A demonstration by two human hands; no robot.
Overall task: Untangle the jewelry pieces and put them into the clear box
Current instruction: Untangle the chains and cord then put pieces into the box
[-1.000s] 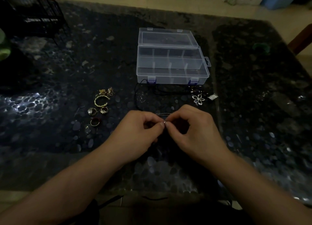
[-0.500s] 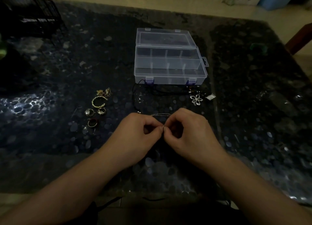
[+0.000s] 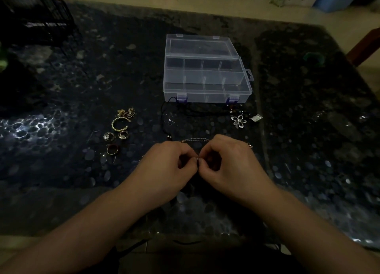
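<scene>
Hands meet near the front edge of the bench: your left hand [image 3: 166, 166] and right hand [image 3: 228, 164] each pinch the same thin silver chain [image 3: 195, 139] between thumb and fingertip, grip tight, knuckles almost touching. A loop of that chain arcs out just beyond your fingers; what sits at the pinch itself is too small to tell.

Clear box [image 3: 206, 92] lies open toward the back of the bench, lid flat behind it. Its compartments look bare, so by my reading nothing has gone in yet.

Left to do, as far as can be seen:
- chain in your fingers, not yet freed
- black cord [image 3: 197, 113] trailing along the box's front wall, with a flower pendant [image 3: 238, 120] near its right end
- gold bracelet [image 3: 120, 124] and a small gold tangle [image 3: 126, 112] toward the left, lying apart
- three rings [image 3: 115, 137] just in front of the bracelet

Early stage; sorting and boxing all remain.
</scene>
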